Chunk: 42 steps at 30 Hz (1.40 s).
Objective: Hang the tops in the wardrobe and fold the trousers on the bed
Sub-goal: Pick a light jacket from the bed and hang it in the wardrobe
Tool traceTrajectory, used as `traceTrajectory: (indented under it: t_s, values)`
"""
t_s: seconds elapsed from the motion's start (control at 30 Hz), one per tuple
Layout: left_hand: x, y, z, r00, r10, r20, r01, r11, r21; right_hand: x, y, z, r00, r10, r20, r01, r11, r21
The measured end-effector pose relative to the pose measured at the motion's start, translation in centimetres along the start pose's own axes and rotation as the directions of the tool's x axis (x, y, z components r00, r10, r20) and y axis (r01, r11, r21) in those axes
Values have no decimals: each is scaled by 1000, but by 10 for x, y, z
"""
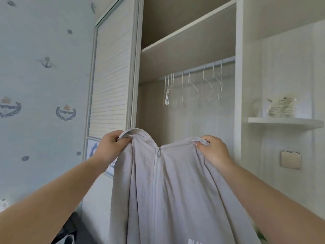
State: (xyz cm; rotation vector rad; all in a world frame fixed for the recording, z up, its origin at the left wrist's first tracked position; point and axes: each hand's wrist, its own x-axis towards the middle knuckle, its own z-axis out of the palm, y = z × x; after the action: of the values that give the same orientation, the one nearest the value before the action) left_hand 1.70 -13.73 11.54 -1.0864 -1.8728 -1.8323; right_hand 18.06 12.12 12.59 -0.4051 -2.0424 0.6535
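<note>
Two bare forearms come into the head view from the lower corners, each ending in a hand. Neither arm shows a sleeve, cuff, watch, bracelet or glove anywhere along its visible length. The left hand (110,147) shows its back and knuckles, with no ring to be seen. The right hand (213,150) shows short fingernails with a pale pink, glossy look on the fingertips (197,143); whether that is polish cannot be told. Nothing else of the person is in view.
</note>
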Motion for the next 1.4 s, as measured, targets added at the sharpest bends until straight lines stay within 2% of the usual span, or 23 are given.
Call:
traceTrajectory:
  t_s: [0.07,0.13,0.3,0.43,0.53,0.73,0.87,0.97,1.03,1.1,1.2,1.3,1.4]
  values:
    - [31,-2,16,999,24,43,-20,995,-94,25,5,0,999,48,-21,-49,998,-45]
    - [65,-6,22,984,48,171,-15,982,-188,52,7,3,995,83,-56,-89,991,-101]
    - [133,-25,28,887,93,453,78,935,-345,105,16,15,987,135,-89,-153,956,-251]
    - [175,-50,38,834,118,539,151,890,-430,147,25,30,983,164,-81,-181,941,-286]
    - [203,-63,48,839,137,526,141,880,-455,179,23,38,986,159,-42,-164,931,-325]
    - [259,-77,97,941,127,313,8,918,-397,245,13,48,986,126,112,-61,884,-464]
    - [298,-91,110,950,152,274,-65,952,-300,297,-12,73,990,-126,66,142,839,-525]
    - [324,-106,119,955,157,254,-85,959,-271,342,-30,102,946,-325,15,279,787,-549]
    - [339,-116,125,961,158,229,-99,963,-250,373,-39,120,899,-438,1,351,718,-601]
    - [354,-125,127,964,161,214,-115,970,-213,399,-45,132,854,-520,3,368,600,-711]
    - [373,-137,130,958,207,198,-170,967,-190,432,-47,120,804,-591,-57,239,409,-881]
    - [388,-141,144,947,247,204,-206,957,-204,456,-39,71,798,-563,-215,11,370,-929]
    - [394,-143,167,938,263,224,-205,946,-251,455,-25,21,840,-420,-345,-205,344,-916]
